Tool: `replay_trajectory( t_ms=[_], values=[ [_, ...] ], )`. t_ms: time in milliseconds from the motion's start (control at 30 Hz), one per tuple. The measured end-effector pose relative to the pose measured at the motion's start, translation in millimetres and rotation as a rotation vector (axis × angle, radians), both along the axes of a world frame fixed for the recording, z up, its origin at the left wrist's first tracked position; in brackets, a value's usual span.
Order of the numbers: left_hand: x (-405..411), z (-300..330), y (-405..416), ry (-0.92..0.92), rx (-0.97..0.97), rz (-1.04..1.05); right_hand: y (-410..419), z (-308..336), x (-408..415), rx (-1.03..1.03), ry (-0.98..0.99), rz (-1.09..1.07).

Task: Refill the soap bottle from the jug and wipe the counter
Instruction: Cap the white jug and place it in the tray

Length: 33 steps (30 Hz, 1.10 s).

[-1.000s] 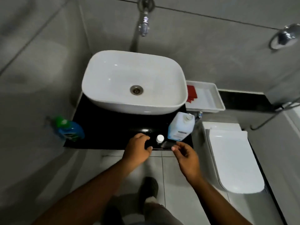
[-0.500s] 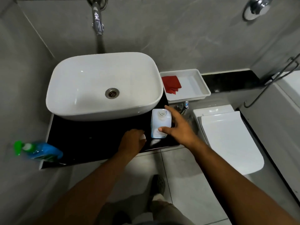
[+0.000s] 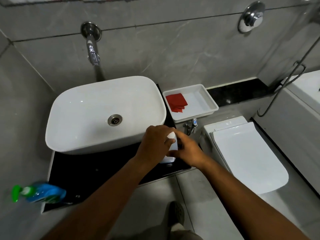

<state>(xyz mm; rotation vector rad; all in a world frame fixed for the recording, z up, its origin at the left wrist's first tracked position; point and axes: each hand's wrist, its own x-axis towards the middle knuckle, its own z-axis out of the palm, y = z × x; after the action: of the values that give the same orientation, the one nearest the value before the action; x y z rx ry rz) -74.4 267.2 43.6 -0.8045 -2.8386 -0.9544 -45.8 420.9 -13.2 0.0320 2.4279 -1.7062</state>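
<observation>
The left hand is curled over the top of the white jug, and something small and white, probably its cap, is pinched between the fingers. The right hand is wrapped around the side of the jug, so the jug is kept upright on the black tabletop, just beside the white basin.

The task is judged to be near its beginning or its end; which one cannot be told from the cap alone. No pouring is seen, and no wiping is seen. The red cloths are lying untouched in the white tray.

One jug is counted, one blurred blue bottle with a green top at the left edge of the tabletop, one basin, one tray, one wall tap. The red cloths are stacked, and their number cannot be told exactly.
</observation>
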Motion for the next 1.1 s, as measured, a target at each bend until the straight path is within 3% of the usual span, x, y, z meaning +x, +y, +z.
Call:
replay_trajectory(
  t_ms=[267,467,567,667,833,1000,1100],
  values=[
    [1,-5,-7,-0.048,0.038,0.015,0,-1,-3,0.006,0.035,0.024],
    [-1,-4,-8,0.101,-0.079,0.174,-1,-3,-6,0.081,0.031,0.031],
    [-5,-4,-8,0.082,-0.080,0.034,-1,-2,-5,0.048,0.020,0.026],
    [-7,-4,-17,-0.057,-0.044,-0.174,-2,-1,-4,0.014,0.024,0.020],
    [-10,-1,-21,0.021,-0.126,0.103,-1,0,-4,0.056,0.014,0.030],
    [-19,11,-18,-0.013,-0.257,-0.123,0,2,-2,0.030,0.007,0.017],
    [-22,17,-25,0.003,-0.288,-0.141,-2,3,-2,0.025,-0.002,0.014]
  ],
)
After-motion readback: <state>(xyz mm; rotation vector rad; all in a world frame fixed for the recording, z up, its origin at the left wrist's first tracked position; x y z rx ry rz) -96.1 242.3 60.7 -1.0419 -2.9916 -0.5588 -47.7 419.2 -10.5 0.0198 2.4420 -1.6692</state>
